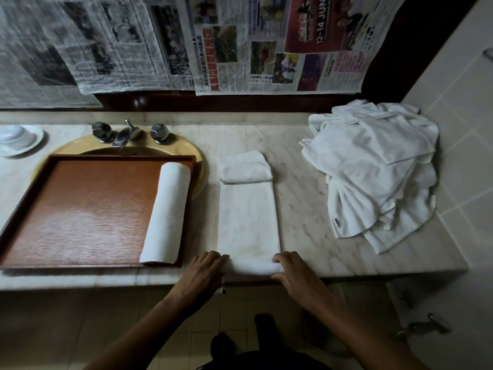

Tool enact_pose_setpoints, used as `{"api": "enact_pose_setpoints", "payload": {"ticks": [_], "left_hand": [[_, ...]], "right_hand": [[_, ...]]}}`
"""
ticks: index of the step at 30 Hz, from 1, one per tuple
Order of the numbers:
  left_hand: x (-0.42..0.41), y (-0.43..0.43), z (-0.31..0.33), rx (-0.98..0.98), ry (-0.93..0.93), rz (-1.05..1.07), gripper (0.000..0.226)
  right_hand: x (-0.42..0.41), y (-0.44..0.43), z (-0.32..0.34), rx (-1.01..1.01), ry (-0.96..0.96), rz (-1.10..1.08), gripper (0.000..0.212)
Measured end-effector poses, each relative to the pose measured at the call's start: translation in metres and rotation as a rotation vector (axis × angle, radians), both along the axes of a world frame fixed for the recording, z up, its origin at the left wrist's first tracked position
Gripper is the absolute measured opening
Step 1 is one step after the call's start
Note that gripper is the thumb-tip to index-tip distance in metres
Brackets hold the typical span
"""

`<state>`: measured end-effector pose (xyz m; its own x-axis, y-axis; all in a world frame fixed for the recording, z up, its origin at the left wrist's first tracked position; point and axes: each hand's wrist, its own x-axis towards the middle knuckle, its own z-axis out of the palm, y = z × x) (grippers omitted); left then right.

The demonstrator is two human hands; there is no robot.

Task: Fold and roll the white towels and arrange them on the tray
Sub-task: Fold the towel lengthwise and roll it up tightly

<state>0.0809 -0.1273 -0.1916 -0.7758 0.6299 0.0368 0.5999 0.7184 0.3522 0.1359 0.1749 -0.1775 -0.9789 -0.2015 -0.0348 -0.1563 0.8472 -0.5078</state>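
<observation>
"While the folded towel (249, 217) lies flat on the table (306, 204), which step are you on?"

"The rolling. I judge the folding of this one finished. It is a long narrow strip running from six to twelve o'clock, with its far end doubled back on itself at twelve. At the six o'clock end, by the table's near edge, the first turn is made. My left hand (205, 273) has its fingers curled over the left end of that turn. My right hand (296, 276) pinches the right end between thumb and fingers. Both are clamped on the cloth."

"And the tray?"

"The tray (88, 209) sits at nine o'clock of the strip, partly over the sink (198, 166). One rolled towel (166, 217) lies along its three o'clock rim. The pile of towels (373, 177) waits at two o'clock, not yet folded, so I am early in the job."

"What does the next move call for?"

"An even push from both hands toward twelve, so the roll comes out straight and not as a cone. The doubled end is thicker, so I expect to press tighter there. After that I lift it over to nine o'clock and lay it parallel, just beside the first roll."
</observation>
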Motion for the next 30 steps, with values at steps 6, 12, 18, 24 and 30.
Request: {"api": "enact_pose_setpoints", "payload": {"ticks": [6,12,18,24,30], "left_hand": [[0.004,0.004,0.010,0.134,-0.192,0.156,0.030],[-0.005,0.007,0.012,0.213,-0.301,0.261,0.025],[-0.019,0.008,0.012,0.248,-0.363,0.317,0.026],[-0.026,0.010,0.015,0.232,-0.372,0.353,0.031],[0.016,0.032,0.002,0.013,0.028,0.222,0.060]], "right_hand": [[-0.004,0.002,-0.013,-0.071,0.032,-0.083,0.025],[-0.015,-0.004,-0.008,-0.160,0.011,-0.225,0.030],[-0.013,-0.021,-0.005,0.023,0.239,-0.172,0.035],[0.017,-0.048,-0.022,0.305,0.223,0.015,0.068],[0.013,-0.048,-0.021,0.283,0.183,0.007,0.074]]}}
